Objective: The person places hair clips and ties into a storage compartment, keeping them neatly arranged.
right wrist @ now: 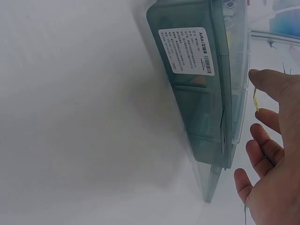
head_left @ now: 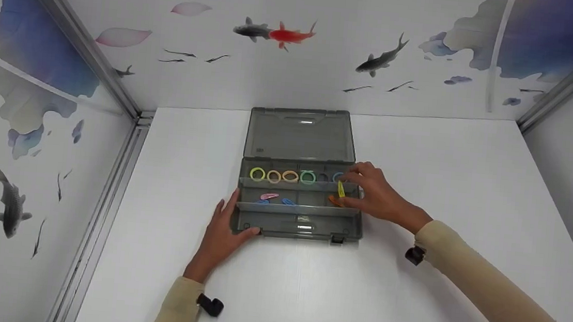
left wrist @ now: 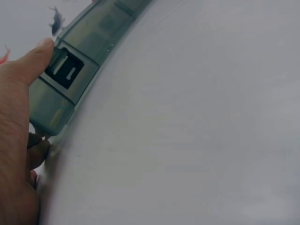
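Observation:
A grey translucent compartment box [head_left: 298, 231] lies with its lid [head_left: 301, 136] swung back. My left hand [head_left: 223, 236] holds its front left corner, thumb by the black latch [left wrist: 65, 69] in the left wrist view and fingers along the side. Over the right end of the box, my right hand [head_left: 382, 195] pinches a yellow snap hair clip [head_left: 341, 189] between thumb and index finger. An orange hair clip [head_left: 335, 201] sits in the middle row just below, partly hidden by that hand. Further left in this row are a pink hair clip [head_left: 269, 196] and blue hair clips [head_left: 288, 201].
The back row holds several hair ties, among them a yellow one [head_left: 257, 174], a green one [head_left: 308, 177] and a blue one [head_left: 337, 177] beside my right fingers. White table [head_left: 301, 292] surrounds the box. Printed panels [head_left: 320, 76] stand at the back and sides.

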Available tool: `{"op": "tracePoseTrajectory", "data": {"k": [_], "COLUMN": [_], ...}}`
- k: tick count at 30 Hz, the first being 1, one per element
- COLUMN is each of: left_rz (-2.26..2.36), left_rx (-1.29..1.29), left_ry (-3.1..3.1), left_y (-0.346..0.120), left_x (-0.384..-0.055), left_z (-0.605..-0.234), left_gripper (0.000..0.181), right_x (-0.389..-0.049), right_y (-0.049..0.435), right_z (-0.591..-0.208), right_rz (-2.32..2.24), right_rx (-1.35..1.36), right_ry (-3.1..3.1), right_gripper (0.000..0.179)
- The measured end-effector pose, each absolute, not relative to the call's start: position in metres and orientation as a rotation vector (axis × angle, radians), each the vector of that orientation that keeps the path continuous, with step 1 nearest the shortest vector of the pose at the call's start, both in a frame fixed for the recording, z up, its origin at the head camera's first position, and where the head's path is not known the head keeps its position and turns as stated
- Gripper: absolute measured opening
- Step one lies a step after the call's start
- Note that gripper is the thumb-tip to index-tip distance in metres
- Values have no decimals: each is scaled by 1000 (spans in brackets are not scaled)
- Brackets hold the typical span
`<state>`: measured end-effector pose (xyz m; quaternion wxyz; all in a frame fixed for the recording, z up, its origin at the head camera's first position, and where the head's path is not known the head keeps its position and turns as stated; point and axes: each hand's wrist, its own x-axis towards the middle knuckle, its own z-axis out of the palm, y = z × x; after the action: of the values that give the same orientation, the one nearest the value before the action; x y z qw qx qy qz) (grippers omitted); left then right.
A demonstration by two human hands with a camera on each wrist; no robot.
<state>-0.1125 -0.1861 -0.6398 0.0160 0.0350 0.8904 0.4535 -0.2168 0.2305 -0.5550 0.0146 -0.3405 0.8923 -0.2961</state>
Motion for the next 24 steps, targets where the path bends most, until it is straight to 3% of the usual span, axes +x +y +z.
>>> {"op": "tracePoseTrajectory", "data": {"k": [24], "left_rz": [1425], "left_rx": [101], "left_ry": [2748], "left_y": [-186], "left_x": [-112], "left_z": [-638], "left_gripper": [114], "right_x": [-219], "right_y": [199], "right_z": [-564], "right_rz": [-913], "right_rx": [-1117], "right_ry": [2722], "right_gripper": [51]}}
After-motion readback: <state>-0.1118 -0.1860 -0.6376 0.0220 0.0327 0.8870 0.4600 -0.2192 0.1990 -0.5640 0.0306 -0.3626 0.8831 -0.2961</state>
